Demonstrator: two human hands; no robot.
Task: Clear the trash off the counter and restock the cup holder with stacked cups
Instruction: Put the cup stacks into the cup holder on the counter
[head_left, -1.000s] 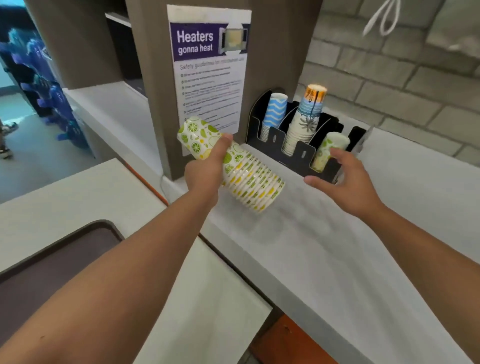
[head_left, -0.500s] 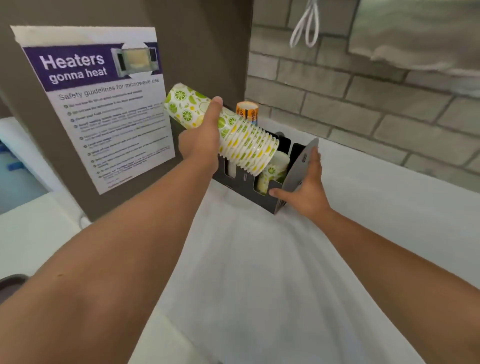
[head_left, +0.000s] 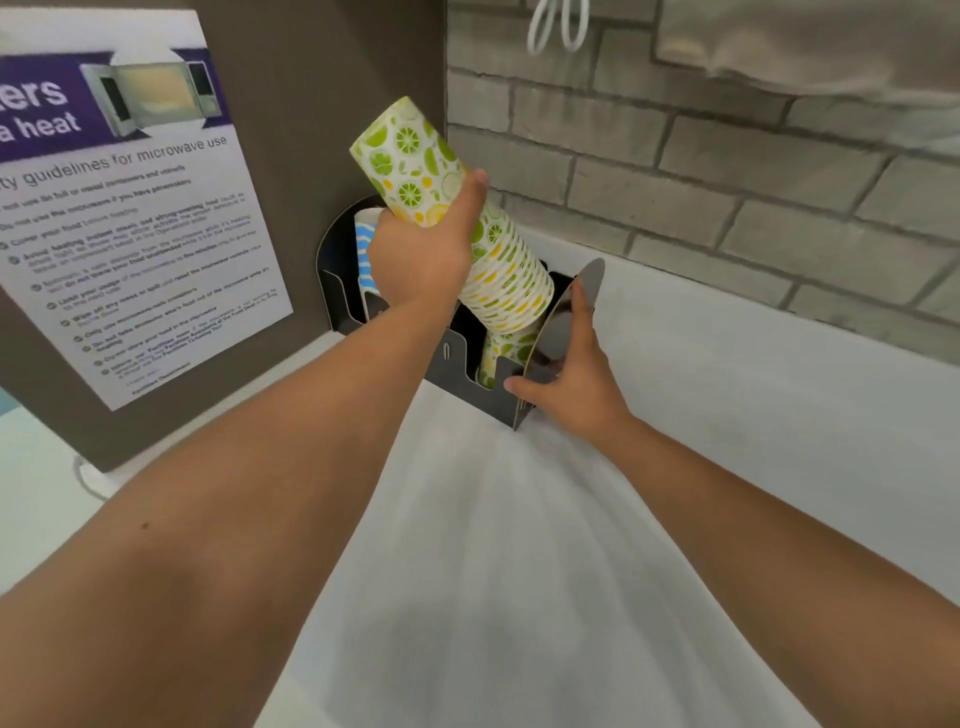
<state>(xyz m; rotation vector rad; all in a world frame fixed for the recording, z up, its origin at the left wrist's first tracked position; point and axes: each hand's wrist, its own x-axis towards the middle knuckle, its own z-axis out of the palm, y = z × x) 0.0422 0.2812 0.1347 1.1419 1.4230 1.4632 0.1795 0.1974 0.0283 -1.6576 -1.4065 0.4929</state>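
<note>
While the left hand grips the lime-print cup stack, tilted over the cup holder steadied by the right hand on the table, restocking appears incomplete; no trash is visible.

Location type: shared break room or pantry in a workplace or institution. Evidence: a printed notice headed with a microwave photo and listing guidelines for microwave use is taped to a grey-brown panel. A white bench runs along a grey brick wall. A black cup holder on the bench stocks disposable paper cups for self-service.
</note>
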